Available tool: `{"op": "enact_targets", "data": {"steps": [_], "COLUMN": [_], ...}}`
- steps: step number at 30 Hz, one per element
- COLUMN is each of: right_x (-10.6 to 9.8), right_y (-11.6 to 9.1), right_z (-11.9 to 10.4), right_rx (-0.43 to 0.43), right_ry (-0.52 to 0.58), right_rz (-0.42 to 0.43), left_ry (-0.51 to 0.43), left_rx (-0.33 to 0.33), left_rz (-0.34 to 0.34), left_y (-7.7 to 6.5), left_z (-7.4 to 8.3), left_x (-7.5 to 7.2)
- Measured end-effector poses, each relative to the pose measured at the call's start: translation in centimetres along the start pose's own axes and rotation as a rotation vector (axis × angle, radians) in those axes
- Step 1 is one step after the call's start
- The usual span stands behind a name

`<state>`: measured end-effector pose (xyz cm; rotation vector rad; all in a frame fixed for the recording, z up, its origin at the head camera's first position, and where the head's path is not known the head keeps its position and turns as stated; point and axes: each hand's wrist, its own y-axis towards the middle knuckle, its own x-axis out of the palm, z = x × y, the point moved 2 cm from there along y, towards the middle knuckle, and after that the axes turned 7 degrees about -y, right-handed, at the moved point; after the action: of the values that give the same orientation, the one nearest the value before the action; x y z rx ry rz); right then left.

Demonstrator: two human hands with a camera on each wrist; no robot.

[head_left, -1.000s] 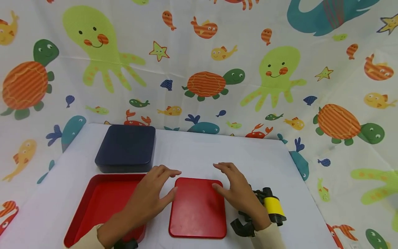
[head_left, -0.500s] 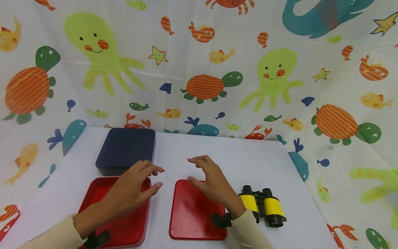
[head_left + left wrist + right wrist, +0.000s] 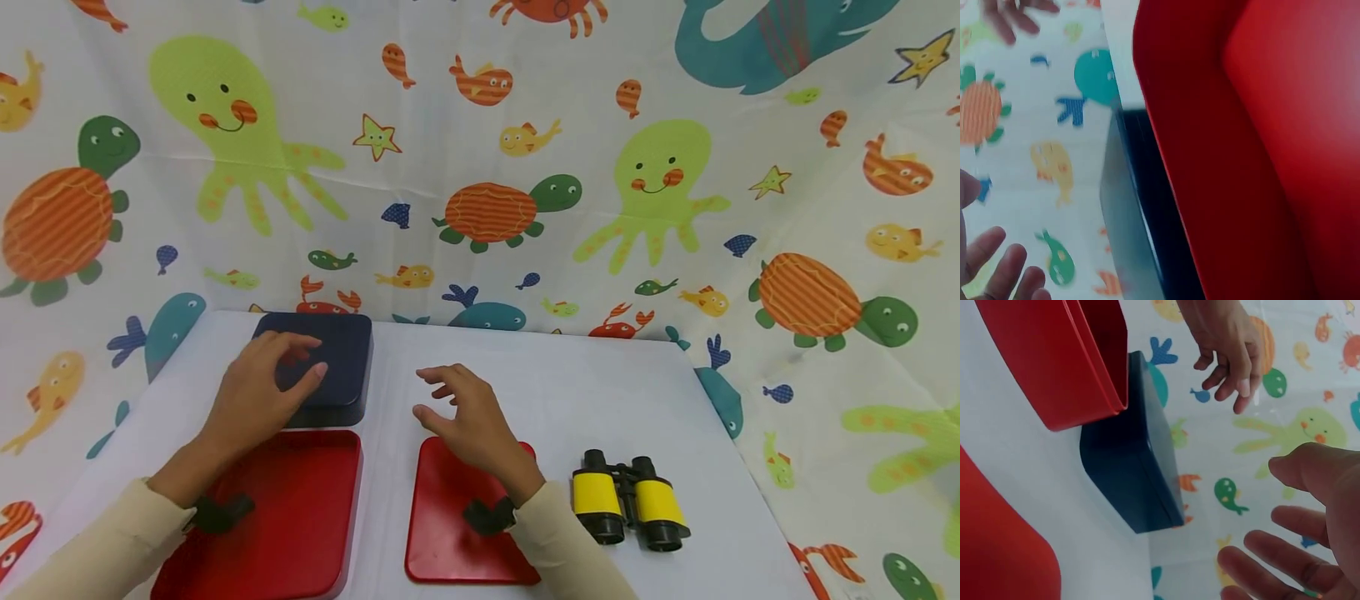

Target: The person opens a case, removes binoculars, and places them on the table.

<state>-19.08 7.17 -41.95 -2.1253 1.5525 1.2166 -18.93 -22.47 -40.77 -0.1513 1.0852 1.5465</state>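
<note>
Left hand (image 3: 251, 390), right hand (image 3: 472, 417): fingers wide, nothing held. Navy box (image 3: 343, 357), worktop's (image 3: 637, 400) far-left corner: probably steadiest gripped at opposite sides.

The table (image 3: 600, 392) meets a cloth (image 3: 420, 167) along its far edge. On its left side the box (image 3: 348, 367) lies far, with the tray (image 3: 348, 500) just before it on the near side. Right of the tray — apart from it — lies the panel (image 3: 438, 533), and farther right the binoculars (image 3: 628, 496), so the panel sits between tray and binoculars — all on the table.
</note>
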Motion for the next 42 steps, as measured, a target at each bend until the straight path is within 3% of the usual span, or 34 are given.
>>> {"op": "enact_targets", "data": {"steps": [3, 7, 17, 32, 42], "right_x": [0.7, 1.8, 4.5, 7.9, 9.6], "right_y": [0.6, 1.6, 4.8, 9.1, 10.4], "right_z": [-0.2, -0.2, -0.3, -1.0, -0.7], "right_rx": [0.006, 0.032, 0.144, 0.255, 0.300], "right_ry": [-0.003, -0.001, -0.009, 0.012, 0.034], "right_rz": [-0.004, -0.019, -0.057, -0.099, -0.130], "left_ry": [-0.003, 0.001, 0.006, -0.041, -0.097], "left_rx": [-0.091, -0.179, -0.275, -0.444, -0.563], "left_rz": [0.001, -0.062, -0.183, -0.298, -0.405], "left_y": [0.3, 0.2, 0.1, 1.6, 1.2], "left_z": [-2.2, -4.6, -8.6, -11.5, -12.9], "left_x": [-1.1, -2.1, -3.2, -4.4, -4.0]}}
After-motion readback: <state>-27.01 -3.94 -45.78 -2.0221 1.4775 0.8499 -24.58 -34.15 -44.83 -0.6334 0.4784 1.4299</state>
